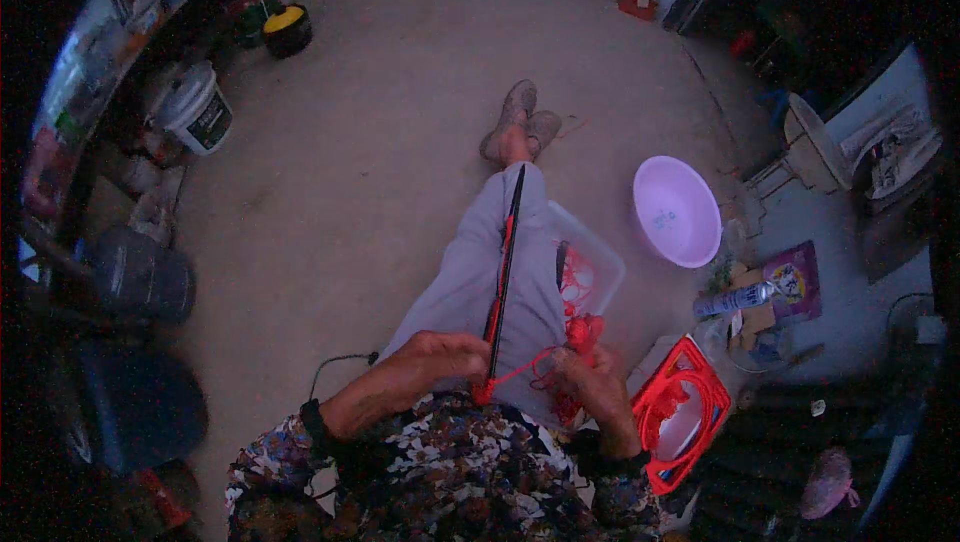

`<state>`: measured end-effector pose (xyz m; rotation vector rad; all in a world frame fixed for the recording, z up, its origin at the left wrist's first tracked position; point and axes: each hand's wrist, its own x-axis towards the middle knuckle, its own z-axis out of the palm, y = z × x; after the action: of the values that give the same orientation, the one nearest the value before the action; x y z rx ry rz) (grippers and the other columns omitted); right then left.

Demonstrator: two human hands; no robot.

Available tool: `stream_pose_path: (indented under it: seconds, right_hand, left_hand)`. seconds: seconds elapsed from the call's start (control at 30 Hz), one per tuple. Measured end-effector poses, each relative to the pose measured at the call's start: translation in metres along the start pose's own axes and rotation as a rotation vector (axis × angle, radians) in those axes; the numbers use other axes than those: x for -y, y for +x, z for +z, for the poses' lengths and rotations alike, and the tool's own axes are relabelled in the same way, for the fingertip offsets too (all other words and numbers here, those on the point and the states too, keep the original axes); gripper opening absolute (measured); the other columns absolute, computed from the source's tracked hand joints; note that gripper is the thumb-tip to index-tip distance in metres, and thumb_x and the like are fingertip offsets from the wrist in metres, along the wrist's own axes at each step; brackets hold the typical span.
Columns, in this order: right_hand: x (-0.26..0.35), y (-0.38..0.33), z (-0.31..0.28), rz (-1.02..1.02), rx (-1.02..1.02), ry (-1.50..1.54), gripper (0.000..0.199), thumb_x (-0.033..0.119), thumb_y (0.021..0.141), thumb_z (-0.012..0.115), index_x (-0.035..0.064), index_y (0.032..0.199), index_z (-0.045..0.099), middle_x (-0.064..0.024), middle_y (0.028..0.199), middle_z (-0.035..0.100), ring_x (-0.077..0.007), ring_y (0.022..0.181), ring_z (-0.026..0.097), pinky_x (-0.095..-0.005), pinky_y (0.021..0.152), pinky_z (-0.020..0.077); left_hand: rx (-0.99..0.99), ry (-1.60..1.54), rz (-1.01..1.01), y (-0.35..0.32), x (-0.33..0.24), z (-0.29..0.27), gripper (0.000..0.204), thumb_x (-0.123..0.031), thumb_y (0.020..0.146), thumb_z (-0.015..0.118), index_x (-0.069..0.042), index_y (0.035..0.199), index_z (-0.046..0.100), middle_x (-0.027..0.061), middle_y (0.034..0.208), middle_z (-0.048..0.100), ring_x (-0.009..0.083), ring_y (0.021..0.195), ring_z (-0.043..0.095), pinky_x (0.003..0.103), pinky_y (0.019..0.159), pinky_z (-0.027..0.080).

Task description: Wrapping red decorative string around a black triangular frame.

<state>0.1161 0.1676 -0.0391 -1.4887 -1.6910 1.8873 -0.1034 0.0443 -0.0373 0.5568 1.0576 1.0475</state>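
Note:
My left hand (440, 357) is closed around the near end of a long, thin black strip (508, 242), which lies along my legs with red cord running down it. A bunch of red cord (484, 392) gathers at that near end. From there a single strand stretches right to my right hand (592, 379), whose fingers are closed on red cord. A loose red clump (583, 330) sits just beyond the right fingers. Whether the black strip is stiff or soft, I cannot tell.
Right of my legs stands a clear plastic box (603, 242) with red cord inside. A red-rimmed basket (690, 422) is nearer, at my right. Farther off are a pink basin (677, 212), a spray can (735, 300) and a stool (815, 142). A white bucket (195, 107) stands far left.

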Motion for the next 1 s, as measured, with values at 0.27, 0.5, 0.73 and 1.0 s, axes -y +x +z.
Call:
stream_pose_path:
  seconds: [0.27,0.5,0.73,1.0]
  right_hand:
    - [0.011,0.01,0.007,-0.003,-0.054,0.201,0.018,0.026,0.081,0.059,0.0083,0.083,0.055,0.0053,0.061,0.045,-0.0043,0.049,0.039,-0.0208,0.043,0.0287]
    - [0.01,0.056,0.025,-0.163,0.126,-0.027,0.032,0.039,0.079,0.061,0.0083,0.088,0.056,0.0009,0.068,0.054,-0.0106,0.059,0.05,-0.0246,0.053,0.0397]
    - [0.028,0.03,0.033,-0.08,0.086,0.116,0.023,0.025,0.081,0.06,0.0062,0.091,0.053,0.0037,0.067,0.05,-0.0061,0.057,0.046,-0.023,0.05,0.0377]
    - [0.017,0.039,0.025,-0.26,-0.015,-0.027,0.03,0.017,0.077,0.057,0.0035,0.102,0.047,-0.0043,0.075,0.054,-0.0152,0.065,0.051,-0.0289,0.058,0.0431]
  left_hand:
    - [0.052,-0.037,-0.08,0.007,0.016,0.023,0.027,-0.026,0.088,0.052,-0.001,0.096,0.056,0.0015,0.086,0.058,0.0086,0.081,0.052,0.024,0.073,0.042]
    - [0.072,-0.024,-0.09,0.019,0.02,0.028,0.023,-0.027,0.089,0.05,-0.005,0.094,0.054,-0.0012,0.083,0.055,0.0069,0.076,0.05,0.022,0.07,0.041]
    - [0.149,-0.15,-0.127,0.031,0.052,0.029,0.022,-0.028,0.089,0.05,-0.007,0.095,0.051,-0.002,0.084,0.052,0.0055,0.078,0.048,0.022,0.07,0.04]
    - [0.232,0.015,-0.111,0.051,0.026,0.041,0.032,-0.031,0.087,0.053,-0.003,0.104,0.053,-0.0004,0.094,0.054,0.0064,0.087,0.049,0.024,0.076,0.041]
